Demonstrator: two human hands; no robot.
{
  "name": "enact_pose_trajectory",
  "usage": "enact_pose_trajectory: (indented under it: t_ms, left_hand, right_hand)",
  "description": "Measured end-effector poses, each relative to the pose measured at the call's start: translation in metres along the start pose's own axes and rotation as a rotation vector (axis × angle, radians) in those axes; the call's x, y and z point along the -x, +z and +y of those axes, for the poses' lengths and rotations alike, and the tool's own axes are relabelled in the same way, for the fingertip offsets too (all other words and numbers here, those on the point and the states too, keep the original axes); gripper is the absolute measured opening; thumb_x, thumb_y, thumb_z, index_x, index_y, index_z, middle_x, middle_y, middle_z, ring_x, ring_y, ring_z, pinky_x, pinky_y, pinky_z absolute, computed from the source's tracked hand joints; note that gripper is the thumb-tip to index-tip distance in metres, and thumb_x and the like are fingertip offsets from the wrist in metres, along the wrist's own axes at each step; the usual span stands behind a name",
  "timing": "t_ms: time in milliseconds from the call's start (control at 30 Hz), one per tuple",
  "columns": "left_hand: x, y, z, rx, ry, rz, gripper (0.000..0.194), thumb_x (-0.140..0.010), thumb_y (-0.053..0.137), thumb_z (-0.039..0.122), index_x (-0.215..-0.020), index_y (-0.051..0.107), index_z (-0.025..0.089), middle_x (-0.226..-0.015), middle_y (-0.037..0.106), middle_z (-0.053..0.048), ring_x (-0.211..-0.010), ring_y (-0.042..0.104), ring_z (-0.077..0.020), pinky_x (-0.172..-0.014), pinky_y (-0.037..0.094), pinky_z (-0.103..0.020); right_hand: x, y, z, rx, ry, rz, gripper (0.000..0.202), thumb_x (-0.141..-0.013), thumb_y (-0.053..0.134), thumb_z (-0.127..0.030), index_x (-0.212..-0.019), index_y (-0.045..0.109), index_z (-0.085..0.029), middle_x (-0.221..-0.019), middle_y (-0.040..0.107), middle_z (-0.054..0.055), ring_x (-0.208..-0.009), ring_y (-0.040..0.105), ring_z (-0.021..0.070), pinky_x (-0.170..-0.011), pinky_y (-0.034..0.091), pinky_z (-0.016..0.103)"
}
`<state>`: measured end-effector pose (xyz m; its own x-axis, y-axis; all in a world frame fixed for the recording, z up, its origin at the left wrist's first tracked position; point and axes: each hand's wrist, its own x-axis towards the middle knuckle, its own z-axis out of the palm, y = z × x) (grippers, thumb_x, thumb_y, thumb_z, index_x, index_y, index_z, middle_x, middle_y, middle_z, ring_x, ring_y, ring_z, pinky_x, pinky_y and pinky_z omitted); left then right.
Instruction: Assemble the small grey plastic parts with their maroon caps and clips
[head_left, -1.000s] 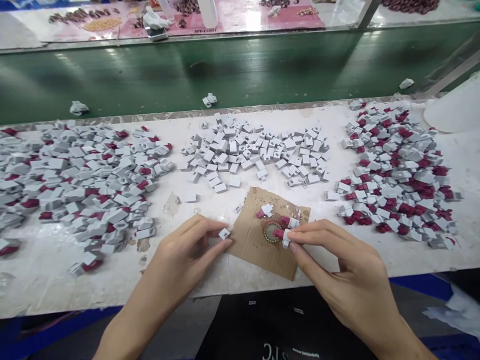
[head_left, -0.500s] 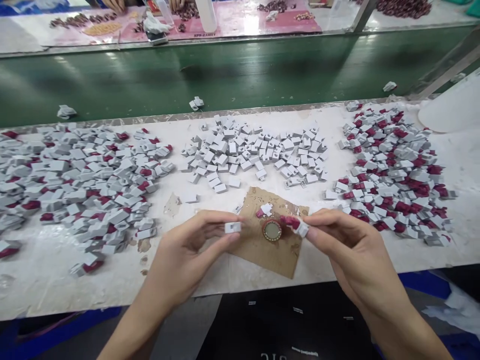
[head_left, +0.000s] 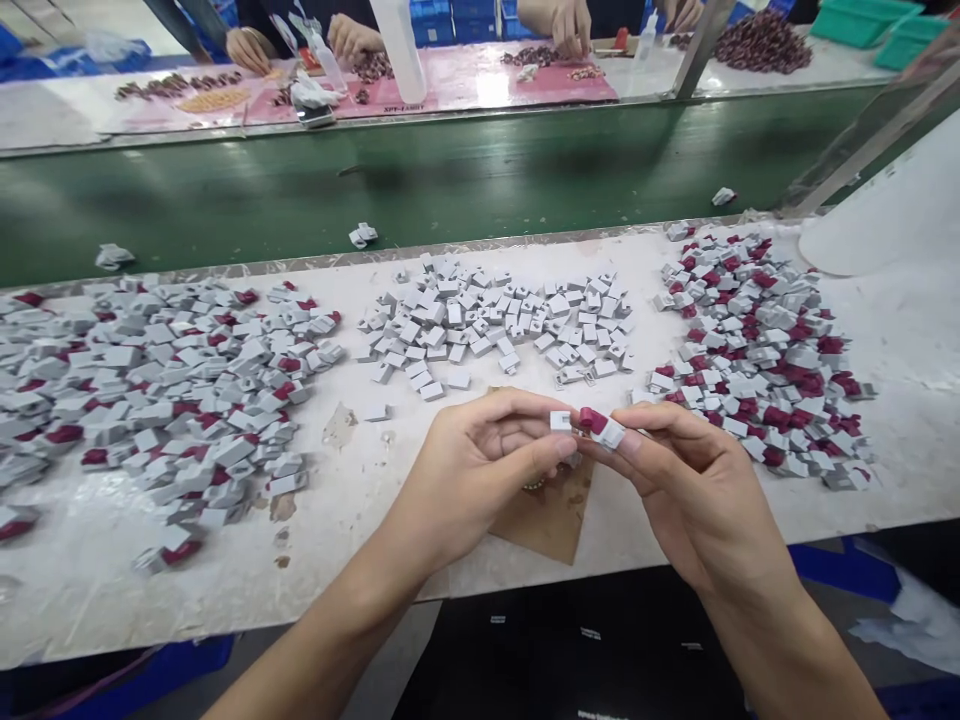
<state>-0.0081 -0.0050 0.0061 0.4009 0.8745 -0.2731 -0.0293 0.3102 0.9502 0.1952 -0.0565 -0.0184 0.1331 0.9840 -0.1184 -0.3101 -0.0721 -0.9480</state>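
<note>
Little room separates the white block (head_left: pixel 560 421) from the maroon-tipped piece's (head_left: pixel 598 424) edge.

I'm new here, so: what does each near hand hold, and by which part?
Left hand: grey block, by opposite sides. Right hand: maroon-and-grey piece, by its grey end.

Most of the cardboard (head_left: pixel 559 520) and the bottle cap (head_left: pixel 534 485) is covered by the left hand (head_left: pixel 484 470); its block (head_left: pixel 561 421) is partly hidden by fingers. The left-hand heap of blocks (head_left: pixel 180 380) and a white object (head_left: pixel 892 205) are cut off by the picture's sides. The pink mat's lettering (head_left: pixel 403 107) is too blurred to be read.
</note>
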Motion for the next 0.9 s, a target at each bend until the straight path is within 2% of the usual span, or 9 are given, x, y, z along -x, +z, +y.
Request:
enact_pose_trajectory:
  t_ms: [200, 367, 467, 567, 633, 700, 800, 833, 900]
  left_hand:
    - [-0.002, 0.003, 0.003, 0.006, 0.009, -0.023, 0.017, -0.093, 0.094, 0.027, -0.108, 0.090, 0.022, -0.093, 0.088, -0.005, -0.078, 0.079, -0.0189, -0.074, 0.068, -0.029]
    - [-0.007, 0.001, 0.012, -0.056, 0.010, -0.096, 0.010, -0.090, 0.095, 0.027, -0.098, 0.091, 0.023, -0.093, 0.088, -0.006, -0.075, 0.081, -0.0210, -0.069, 0.069, -0.030]
    - [-0.019, -0.003, 0.023, -0.110, 0.001, -0.157, 0.011, -0.090, 0.094, 0.031, -0.096, 0.089, 0.023, -0.081, 0.085, -0.005, -0.066, 0.079, -0.0223, -0.062, 0.068, -0.033]
    - [-0.047, -0.006, 0.041, -0.258, 0.071, -0.220, 0.011, -0.090, 0.092, 0.029, -0.098, 0.088, 0.023, -0.081, 0.084, -0.004, -0.072, 0.080, -0.0224, -0.066, 0.067, -0.033]
    - [-0.076, -0.008, 0.055, -0.442, 0.144, -0.244, 0.011, -0.091, 0.090, 0.025, -0.101, 0.087, 0.022, -0.085, 0.084, -0.004, -0.077, 0.079, -0.0211, -0.071, 0.066, -0.033]
    - [-0.111, -0.012, 0.068, -0.640, 0.211, -0.181, 0.012, -0.094, 0.088, 0.022, -0.106, 0.087, 0.020, -0.090, 0.084, -0.006, -0.081, 0.077, -0.0206, -0.075, 0.064, -0.034]
    - [-0.169, -0.022, 0.083, -0.807, 0.271, 0.090, 0.011, -0.094, 0.088, 0.019, -0.103, 0.084, 0.017, -0.102, 0.085, -0.009, -0.091, 0.075, -0.0226, -0.084, 0.061, -0.037]
    - [-0.187, -0.026, 0.085, -0.807, 0.255, 0.159, 0.010, -0.094, 0.087, 0.020, -0.102, 0.083, 0.016, -0.104, 0.084, -0.009, -0.094, 0.074, -0.0227, -0.088, 0.060, -0.038]
    - [-0.221, -0.035, 0.087, -0.769, 0.246, 0.246, 0.016, -0.097, 0.082, 0.027, -0.107, 0.082, 0.014, -0.110, 0.083, -0.008, -0.101, 0.072, -0.0215, -0.098, 0.058, -0.038]
  right_hand:
    - [0.000, -0.002, 0.002, 0.004, -0.011, -0.008, 0.005, -0.095, 0.096, -0.032, -0.100, 0.094, -0.033, -0.102, 0.091, 0.002, -0.094, 0.088, 0.0213, -0.085, 0.074, 0.029]
    - [-0.005, -0.008, -0.006, 0.099, -0.086, -0.110, 0.012, -0.098, 0.091, -0.023, -0.103, 0.095, -0.034, -0.102, 0.091, 0.003, -0.096, 0.087, 0.0204, -0.085, 0.072, 0.028]
    - [-0.014, -0.010, -0.016, 0.113, -0.105, -0.130, 0.008, -0.095, 0.093, -0.022, -0.097, 0.093, -0.030, -0.098, 0.090, 0.004, -0.092, 0.087, 0.0209, -0.080, 0.073, 0.029]
    - [-0.032, -0.013, -0.030, 0.186, -0.094, -0.112, 0.009, -0.090, 0.098, -0.030, -0.095, 0.092, -0.028, -0.097, 0.090, 0.005, -0.091, 0.088, 0.0237, -0.080, 0.075, 0.034]
    - [-0.054, -0.018, -0.041, 0.375, -0.102, -0.102, 0.017, -0.088, 0.099, -0.036, -0.100, 0.091, -0.026, -0.099, 0.090, 0.007, -0.093, 0.087, 0.0273, -0.082, 0.076, 0.040]
    - [-0.090, -0.026, -0.055, 0.697, -0.166, -0.032, 0.025, -0.091, 0.095, -0.035, -0.114, 0.091, -0.025, -0.107, 0.090, 0.010, -0.094, 0.086, 0.0294, -0.085, 0.075, 0.046]
    - [-0.165, -0.044, -0.076, 1.206, -0.306, 0.247, 0.040, -0.095, 0.082, -0.019, -0.135, 0.085, -0.022, -0.132, 0.086, 0.014, -0.100, 0.084, 0.0297, -0.099, 0.070, 0.052]
    - [-0.194, -0.051, -0.082, 1.263, -0.300, 0.300, 0.042, -0.093, 0.080, -0.011, -0.135, 0.084, -0.020, -0.139, 0.084, 0.016, -0.109, 0.083, 0.0321, -0.108, 0.066, 0.055]
    - [-0.247, -0.066, -0.090, 1.319, -0.257, 0.340, 0.040, -0.095, 0.073, -0.009, -0.134, 0.084, -0.013, -0.140, 0.082, 0.019, -0.123, 0.080, 0.0361, -0.117, 0.058, 0.055]
